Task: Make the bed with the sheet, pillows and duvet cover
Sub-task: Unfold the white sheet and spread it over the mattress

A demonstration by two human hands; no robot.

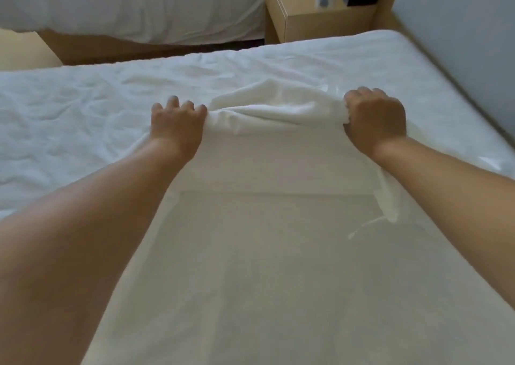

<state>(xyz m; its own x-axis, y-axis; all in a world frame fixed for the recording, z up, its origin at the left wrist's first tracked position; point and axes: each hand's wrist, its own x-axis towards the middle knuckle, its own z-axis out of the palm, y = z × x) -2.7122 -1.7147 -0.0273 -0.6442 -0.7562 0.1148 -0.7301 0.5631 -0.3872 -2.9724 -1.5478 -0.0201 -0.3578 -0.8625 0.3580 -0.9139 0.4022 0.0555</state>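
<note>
Duvet cover [278,169]: prob. that (white, tie string at R edge); held up over near side of bed
L hand [178,125]: fingers curled, pinching top edge
R hand [374,119]: tight fist on bunched top edge
Long axis: held edge runs L–R btw hands, rest drops twd person
Nearer hand: abt level
Sheet [83,100]: wrinkled, on mattress beyond
Around: nightstand [320,22], 2nd bed [139,8], well apart
</note>
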